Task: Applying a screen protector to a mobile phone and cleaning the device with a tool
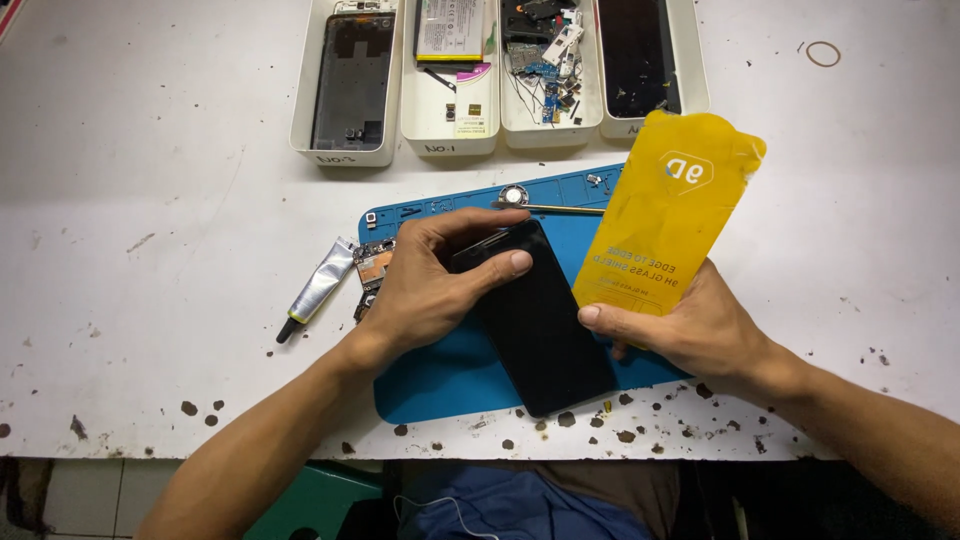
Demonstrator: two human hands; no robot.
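1. Lying on the blue rubber work mat (pixel 440 375), the black glossy rectangular phone (pixel 540 330) runs its long axis from upper left, under the left hand, down to the lower right near the table's front edge.
2. The left hand (pixel 430 285) is the nearer one: it curls over the phone's top end, thumb pressed flat on the glass and fingers wrapped round the far edge, gripping it.
3. The right hand (pixel 690 325) sits just right of the phone, closed in a pinch on the lower end of a yellow flat screen-protector packet (pixel 665 215), which stands tilted up and away toward the trays.
4. The phone's face is dark, unlit and smooth, with no crack that can be made out.
5. Left of the mat lie a small silver glue tube with a black tip (pixel 318 288) and a loose circuit board (pixel 372 265), partly hidden by the left hand.
6. Four white plastic trays (pixel 305 110) of phone parts line the far side of the white stained table (pixel 150 300).
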